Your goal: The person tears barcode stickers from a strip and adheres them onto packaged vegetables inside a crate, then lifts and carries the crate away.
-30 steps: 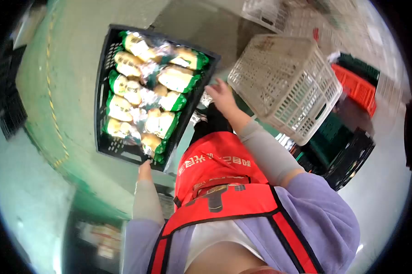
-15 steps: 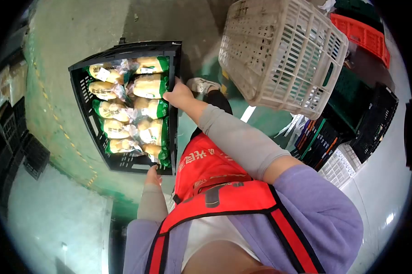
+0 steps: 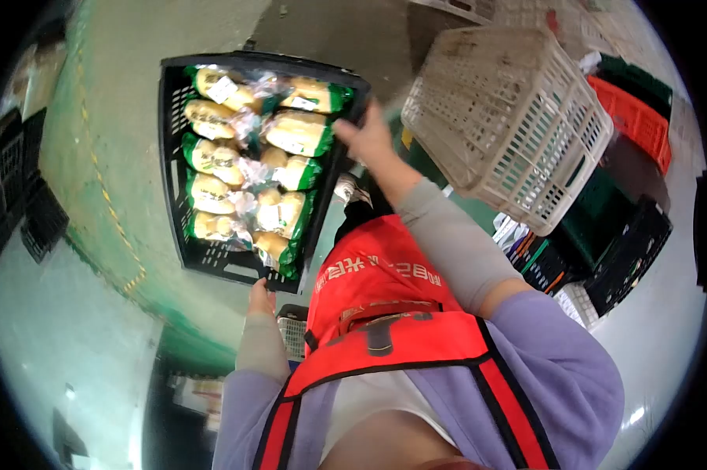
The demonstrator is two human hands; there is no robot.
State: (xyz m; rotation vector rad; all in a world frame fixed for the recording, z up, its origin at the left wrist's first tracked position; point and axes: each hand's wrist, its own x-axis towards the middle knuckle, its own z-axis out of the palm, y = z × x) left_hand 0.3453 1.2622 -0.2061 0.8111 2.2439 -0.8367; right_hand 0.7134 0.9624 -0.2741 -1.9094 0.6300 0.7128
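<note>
A black plastic crate [image 3: 248, 273] is held out in front of me, tilted so its inside faces me. Two rows of clear-and-green plastic bags [image 3: 297, 133] lie in it, each with pale yellow rounded food whose kind I cannot make out. My right hand [image 3: 367, 139] is closed on the crate's right side, near its upper corner, thumb over the rim. At the lower edge, my left hand [image 3: 262, 298] grips the rim; most of its fingers are hidden.
To the right stands a large dirty-white slatted crate [image 3: 487, 110]. Behind it are a red crate [image 3: 632, 121] and dark crates [image 3: 628, 254]. More black crates [image 3: 44, 215] stand at the far left. A yellow dashed line [image 3: 95, 168] runs along the green floor.
The black crate has moved right and slightly up in view, with both hands still on it. My view has shifted, and a small light crate now shows beside my left forearm.
</note>
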